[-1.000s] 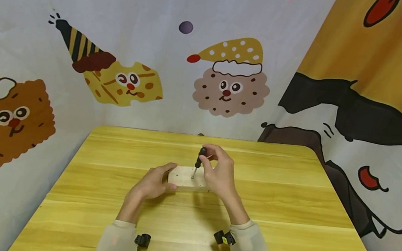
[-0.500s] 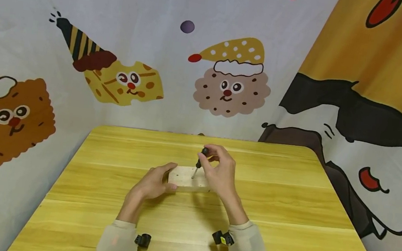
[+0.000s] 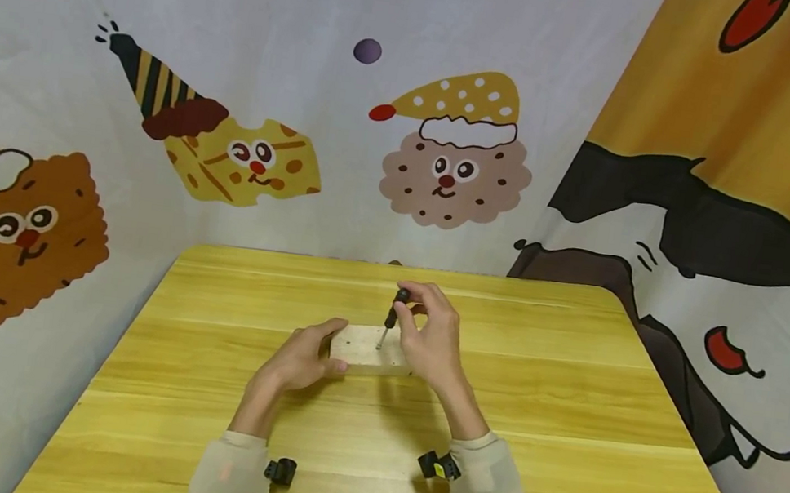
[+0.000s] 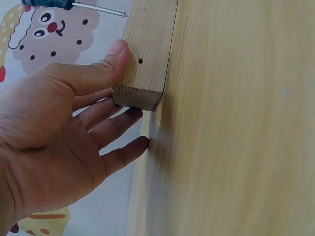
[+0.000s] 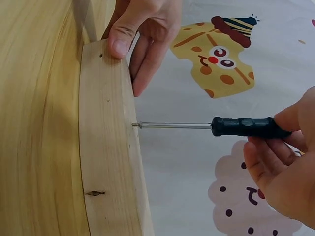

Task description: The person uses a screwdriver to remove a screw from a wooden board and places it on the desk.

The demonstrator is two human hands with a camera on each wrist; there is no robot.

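Note:
A pale wooden block (image 3: 361,343) lies on the table, with a small dark hole (image 4: 141,61) near its left end. My left hand (image 3: 300,358) grips that end, its thumb on the near side and its fingers on the far side. My right hand (image 3: 434,338) pinches the dark handle of a screwdriver (image 5: 241,126) between thumb and fingers. The screwdriver leans slightly, its metal shaft pointing down to a small screw (image 5: 135,125) that stands partly out of the block's top face. The right hand hides the block's right end in the head view.
The wood-grain table (image 3: 367,473) reaches around the block on all sides. Behind it hangs a white cloth (image 3: 304,21) printed with cartoon snacks. A black camera (image 3: 281,472) sits by the left wrist, another camera (image 3: 438,466) by the right.
The right thumb and fingers shift slightly about the screwdriver handle. The block, the left hand and the screwdriver's tip stay where they were.

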